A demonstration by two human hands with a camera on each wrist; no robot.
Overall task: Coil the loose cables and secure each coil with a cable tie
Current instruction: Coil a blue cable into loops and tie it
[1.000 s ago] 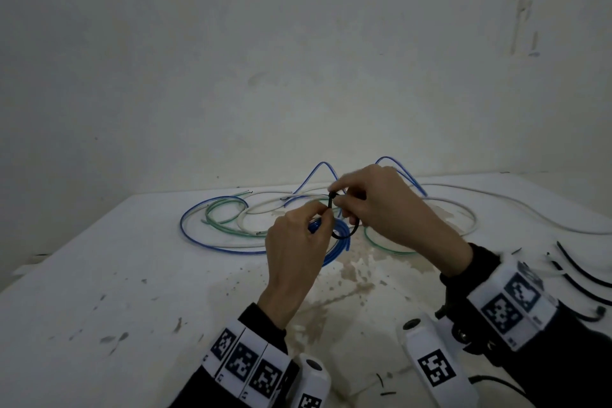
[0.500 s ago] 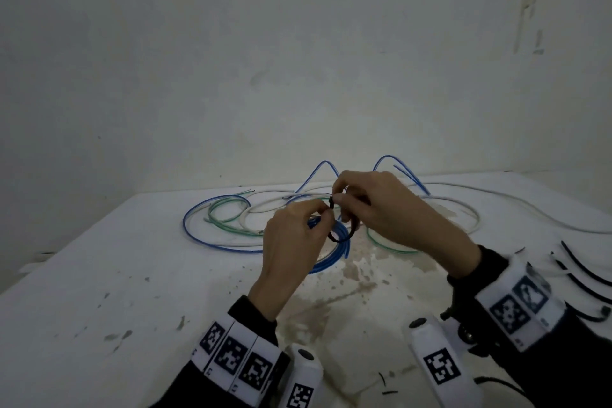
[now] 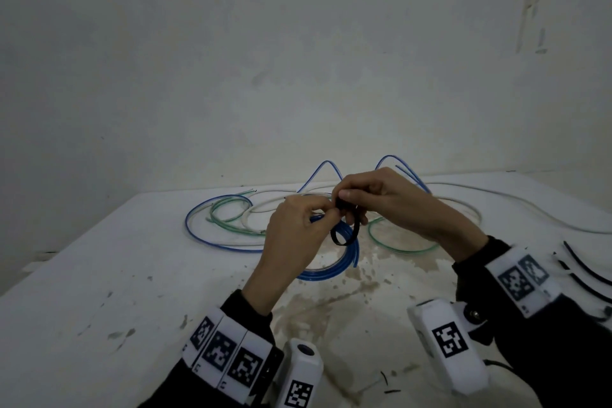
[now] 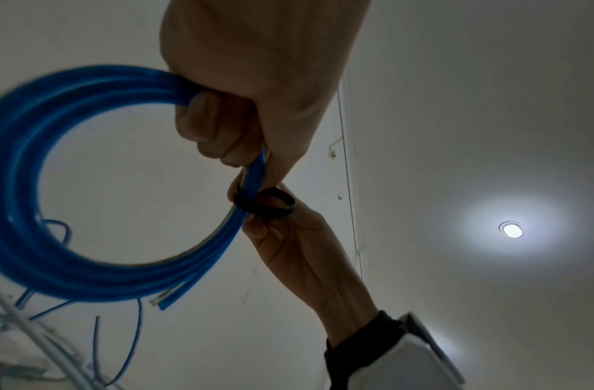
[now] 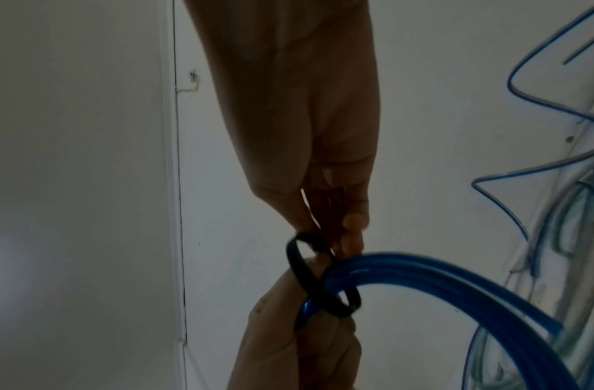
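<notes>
A coil of thick blue cable (image 3: 334, 270) hangs above the white table (image 3: 99, 275), held up by my left hand (image 3: 298, 228), whose fingers curl round its strands (image 4: 98, 87). A black cable tie (image 3: 347, 233) loops loosely around the coil beside those fingers (image 4: 272, 203). My right hand (image 3: 374, 199) pinches the tie's upper end between thumb and fingers (image 5: 325, 279). The right wrist view has the blue coil (image 5: 455, 274) passing through the black loop.
Loose blue (image 3: 212, 238), green (image 3: 228, 225) and white (image 3: 530, 205) cables lie tangled on the table behind my hands. Spare black cable ties (image 3: 586, 270) lie at the right edge. A brown stain marks the table near me. A bare wall stands close behind.
The tie's loop has slid lower around the blue coil and hangs wider below my right fingers. Both hands stay together at the same spot.
</notes>
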